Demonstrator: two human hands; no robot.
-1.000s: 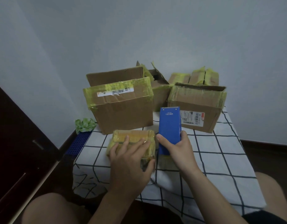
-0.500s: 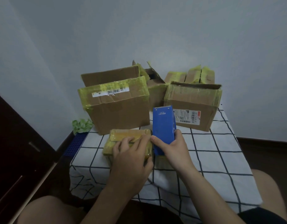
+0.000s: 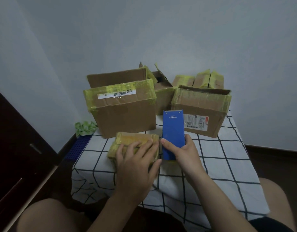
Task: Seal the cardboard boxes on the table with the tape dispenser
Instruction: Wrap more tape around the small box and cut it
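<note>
Change vs. 1.0 s ago: the left hand's (image 3: 136, 166) fingers, then spread wide over the small taped box (image 3: 134, 139), now lie closer together on its top. The blue tape dispenser (image 3: 172, 129) keeps its place at that box's right side.

Landmark: the tape dispenser.
- The dispenser stands on end, its printed end farthest from the person and its near end low on the checked tablecloth (image 3: 219, 156).
- The right hand (image 3: 186, 154) grips the dispenser's lower half, thumb on its left edge and fingers wrapped round the right.
- The small taped box lies just left of the dispenser, wrapped in yellowish tape. I cannot tell whether the two touch.
- The left hand rests flat on this box with fingers straight and pressing the top, holding nothing. Its thumb points toward the dispenser's near end.
- Behind and left of the dispenser is a large cardboard box (image 3: 126, 118) with green-yellow tape and a barcode label, its flaps up.
- Directly behind the dispenser is an open box (image 3: 162, 96) with torn flaps.
- Behind and right is a labelled open box (image 3: 201, 113).
- Farther back on the right is a row of small taped boxes (image 3: 201, 80).
- Far left, off the table, are a green crumpled item (image 3: 85, 128) and a blue perforated panel (image 3: 77, 146).
</note>
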